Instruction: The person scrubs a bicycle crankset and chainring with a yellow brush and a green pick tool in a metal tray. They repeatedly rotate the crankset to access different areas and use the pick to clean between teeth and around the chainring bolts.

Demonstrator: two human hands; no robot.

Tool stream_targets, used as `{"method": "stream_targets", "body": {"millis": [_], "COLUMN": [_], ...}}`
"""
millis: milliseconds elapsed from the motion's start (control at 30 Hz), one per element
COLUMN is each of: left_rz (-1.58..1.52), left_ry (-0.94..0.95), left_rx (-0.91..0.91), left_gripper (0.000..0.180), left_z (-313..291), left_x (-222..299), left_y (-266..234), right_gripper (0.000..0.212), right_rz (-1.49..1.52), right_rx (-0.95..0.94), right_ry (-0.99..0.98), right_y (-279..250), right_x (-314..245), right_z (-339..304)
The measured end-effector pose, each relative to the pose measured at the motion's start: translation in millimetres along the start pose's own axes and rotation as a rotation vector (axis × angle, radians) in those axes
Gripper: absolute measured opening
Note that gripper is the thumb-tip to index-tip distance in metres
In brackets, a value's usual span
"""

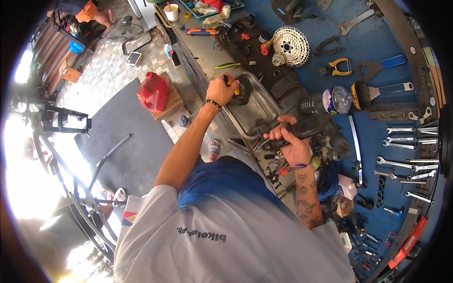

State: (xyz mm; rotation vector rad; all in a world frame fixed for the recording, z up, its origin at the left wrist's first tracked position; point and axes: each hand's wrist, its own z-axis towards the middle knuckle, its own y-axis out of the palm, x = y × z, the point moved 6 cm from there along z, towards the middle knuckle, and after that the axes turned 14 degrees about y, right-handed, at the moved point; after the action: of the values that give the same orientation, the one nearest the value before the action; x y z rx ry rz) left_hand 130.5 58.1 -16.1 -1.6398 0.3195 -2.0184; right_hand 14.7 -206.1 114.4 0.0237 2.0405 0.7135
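Observation:
My left hand (pixel 220 91) is closed round a yellow-and-black handled tool (pixel 235 86), whose working end I cannot make out. It is over the left end of a shallow metal tray (pixel 258 104), where a dark, round, dirty mass (pixel 240 95) lies beside the tool. To the right, my right hand (pixel 293 145) grips a long black part (pixel 309 127), smeared by motion, so its kind is unclear. The part passes the tray's near right corner. Behind the right hand lies a clear plastic bottle (pixel 311 104) on its side.
A silver bicycle cassette (pixel 290 46) lies on the blue bench mat (pixel 325 70), near an orange-and-blue utility knife (pixel 202 32). Wrenches (pixel 401 139) hang at the right. A red jug (pixel 153 92) stands on a wooden box at the left. A floor fan (pixel 123 31) and another person (pixel 87 12) are farther back.

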Motion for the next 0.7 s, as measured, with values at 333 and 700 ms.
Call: {"method": "stream_targets", "body": {"millis": [333,700], "left_rz": [0.062,-0.733], "left_ry": [-0.047,-0.347], "left_rx": [0.138,0.494], "left_gripper": [0.030,0.022], "left_z": [-31,-83], "left_x": [2,14], "left_y": [-14,-22], "right_gripper": [0.046,0.038], "right_rz": [-1.346,-1.762], "right_rx": [0.530,0.766], "right_ry": [0.093,0.267], "right_y": [-59,-68], "right_x": [-31,-13], "right_z": [33,129]}}
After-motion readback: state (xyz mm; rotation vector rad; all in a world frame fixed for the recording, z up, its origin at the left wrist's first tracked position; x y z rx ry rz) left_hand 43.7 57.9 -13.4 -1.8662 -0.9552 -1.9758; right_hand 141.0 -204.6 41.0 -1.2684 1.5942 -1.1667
